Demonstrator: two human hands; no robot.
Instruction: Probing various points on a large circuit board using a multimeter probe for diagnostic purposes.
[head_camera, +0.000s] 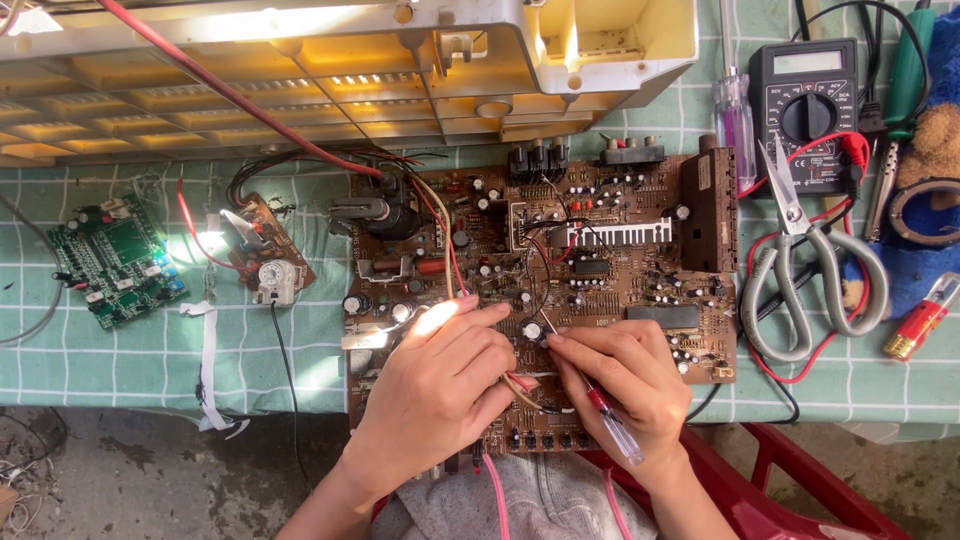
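The right hand (622, 372) pinches a clear-handled screwdriver (600, 405) against the brown circuit board (540, 290); the left hand (440, 385) presses curled fingers on that board. It lies on a green checked tablecloth (120, 350) above bare concrete floor (150, 480). Three boards, one multimeter (805, 110), one pair of scissors (810, 270).

I take this for a small electronics repair workbench: a bare brown circuit board (540, 300) lies on a green checked cloth (120, 360), with a multimeter (805, 110), scissors (810, 270), a small green board (115, 260) and an opened yellowed plastic casing (330, 70) around it.
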